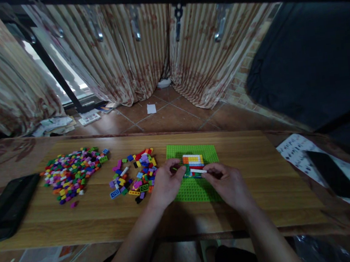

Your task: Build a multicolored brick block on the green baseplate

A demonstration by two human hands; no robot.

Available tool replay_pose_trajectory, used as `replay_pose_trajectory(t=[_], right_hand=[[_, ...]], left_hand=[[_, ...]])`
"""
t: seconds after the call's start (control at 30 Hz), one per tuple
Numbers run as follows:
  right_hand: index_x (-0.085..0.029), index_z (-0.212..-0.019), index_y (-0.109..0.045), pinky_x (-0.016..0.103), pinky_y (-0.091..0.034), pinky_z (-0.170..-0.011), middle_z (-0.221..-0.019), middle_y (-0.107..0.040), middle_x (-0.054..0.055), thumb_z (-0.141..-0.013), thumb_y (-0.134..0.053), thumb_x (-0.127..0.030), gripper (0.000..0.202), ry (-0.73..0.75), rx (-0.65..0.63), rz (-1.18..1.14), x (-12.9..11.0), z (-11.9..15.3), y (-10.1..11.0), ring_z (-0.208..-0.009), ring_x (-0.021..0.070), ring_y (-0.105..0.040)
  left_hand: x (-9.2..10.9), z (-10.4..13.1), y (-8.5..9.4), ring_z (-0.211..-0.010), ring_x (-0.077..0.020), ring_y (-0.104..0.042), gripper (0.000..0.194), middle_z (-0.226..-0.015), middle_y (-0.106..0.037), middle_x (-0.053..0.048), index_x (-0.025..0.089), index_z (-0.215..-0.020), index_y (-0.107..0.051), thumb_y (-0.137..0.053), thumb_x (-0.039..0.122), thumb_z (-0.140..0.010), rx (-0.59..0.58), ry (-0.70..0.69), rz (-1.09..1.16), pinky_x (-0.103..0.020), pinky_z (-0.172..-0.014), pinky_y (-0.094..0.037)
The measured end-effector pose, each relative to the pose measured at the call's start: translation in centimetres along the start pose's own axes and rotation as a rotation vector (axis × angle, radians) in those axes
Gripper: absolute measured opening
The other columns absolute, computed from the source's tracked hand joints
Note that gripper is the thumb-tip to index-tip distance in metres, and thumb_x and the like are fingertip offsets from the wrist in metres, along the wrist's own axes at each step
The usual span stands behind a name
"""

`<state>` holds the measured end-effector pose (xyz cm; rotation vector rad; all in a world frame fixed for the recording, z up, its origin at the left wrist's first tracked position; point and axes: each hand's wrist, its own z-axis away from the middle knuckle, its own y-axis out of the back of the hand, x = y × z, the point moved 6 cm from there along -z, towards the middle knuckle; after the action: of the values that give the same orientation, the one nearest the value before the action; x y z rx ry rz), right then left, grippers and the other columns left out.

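A green studded baseplate [197,194] lies on the wooden table, with a small block build [192,159] in white, orange, yellow and red on it. My right hand [226,182] pinches the right end of a white brick [198,170] over the build's near edge. At the build's left side is my left hand [169,179], its thumb and fingers closed around something green that is too small to make out. My fingers partly hide the near side of the build.
Left of the baseplate lies a loose group of larger bricks [143,163]. A big pile of small bricks [70,173] is farther left, beside a black tablet [9,206]. A phone [334,174] rests on a printed sheet [295,151] at the right.
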<state>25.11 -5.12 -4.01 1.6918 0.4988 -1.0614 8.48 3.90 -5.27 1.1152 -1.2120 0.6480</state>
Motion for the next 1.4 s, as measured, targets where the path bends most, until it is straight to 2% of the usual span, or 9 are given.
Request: replay_pose_trajectory(t=[0.2, 0.37, 0.53, 0.7, 0.97, 1.13, 1.4], right_hand=[[-0.019, -0.081, -0.069, 0.028, -0.048, -0.062, -0.074, -0.069, 0.003, -0.076, -0.062, -0.034, 0.017, 0.005, 0.063, -0.019, -0.4, 0.0, 0.2, -0.065, 0.0157, -0.062], [-0.020, -0.081, -0.069, 0.028, -0.048, -0.062, -0.073, -0.070, 0.002, -0.076, -0.061, -0.032, 0.015, -0.009, 0.064, -0.002, -0.7, 0.0, -0.2, -0.065, 0.0157, -0.062], [-0.020, -0.081, -0.068, 0.029, -0.049, -0.063, -0.074, -0.070, 0.003, -0.075, -0.063, -0.032, 0.015, -0.030, 0.097, -0.014, -0.6, 0.0, 0.0, -0.065, 0.0165, -0.064], [-0.019, -0.084, -0.068, 0.030, -0.050, -0.063, -0.075, -0.071, 0.005, -0.073, -0.066, -0.037, 0.021, -0.055, 0.081, -0.064, 0.0, -0.2, 0.2, -0.066, 0.0180, -0.065], [-0.016, -0.092, -0.068, 0.032, -0.049, -0.066, -0.083, -0.072, 0.007, -0.084, -0.054, -0.048, 0.036, -0.102, -0.001, -0.026, 1.1, -0.5, -0.3, -0.070, 0.0187, -0.065], [-0.016, -0.088, -0.069, 0.031, -0.047, -0.064, -0.078, -0.071, 0.007, -0.083, -0.055, -0.047, 0.034, -0.091, 0.027, -0.013, 0.6, -0.5, -0.5, -0.067, 0.0181, -0.063], [-0.016, -0.082, -0.071, 0.031, -0.045, -0.061, -0.073, -0.070, 0.007, -0.074, -0.062, -0.049, 0.035, -0.193, 0.034, -0.085, 1.4, -0.9, -0.5, -0.064, 0.0187, -0.062]], left_hand=[[0.2, 0.0, -0.4, -0.077, -0.0168, -0.065, 0.028, -0.091, -0.071, -0.006, 0.015, -0.101, -0.065, -0.065, 0.032, -0.078, -0.018, 0.004, -0.045, -0.029, -0.071, -0.051], [0.3, -0.1, -0.6, -0.081, -0.0181, -0.066, 0.031, -0.096, -0.071, -0.007, 0.016, -0.102, -0.066, -0.067, 0.033, -0.076, 0.020, 0.024, -0.101, -0.031, -0.075, -0.051], [1.0, 0.0, -0.7, -0.078, -0.0180, -0.066, 0.026, -0.091, -0.072, -0.005, 0.017, -0.099, -0.066, -0.066, 0.031, -0.077, 0.053, 0.028, -0.168, -0.030, -0.072, -0.051], [1.4, 0.0, -0.7, -0.078, -0.0179, -0.066, 0.023, -0.090, -0.072, -0.005, 0.018, -0.096, -0.066, -0.066, 0.030, -0.077, 0.081, 0.028, -0.195, -0.030, -0.071, -0.051], [1.2, 0.1, -0.7, -0.073, -0.0172, -0.065, 0.027, -0.092, -0.072, -0.005, 0.017, -0.100, -0.067, -0.066, 0.032, -0.077, 0.085, 0.082, -0.235, -0.030, -0.069, -0.049], [1.2, 0.2, -0.9, -0.071, -0.0165, -0.063, 0.027, -0.090, -0.072, -0.006, 0.015, -0.100, -0.067, -0.065, 0.031, -0.077, 0.076, 0.101, -0.234, -0.030, -0.068, -0.049], [1.1, 0.2, -1.2, -0.072, -0.0166, -0.063, 0.027, -0.088, -0.071, -0.006, 0.014, -0.100, -0.066, -0.064, 0.028, -0.077, 0.081, 0.134, -0.242, -0.030, -0.070, -0.048]])
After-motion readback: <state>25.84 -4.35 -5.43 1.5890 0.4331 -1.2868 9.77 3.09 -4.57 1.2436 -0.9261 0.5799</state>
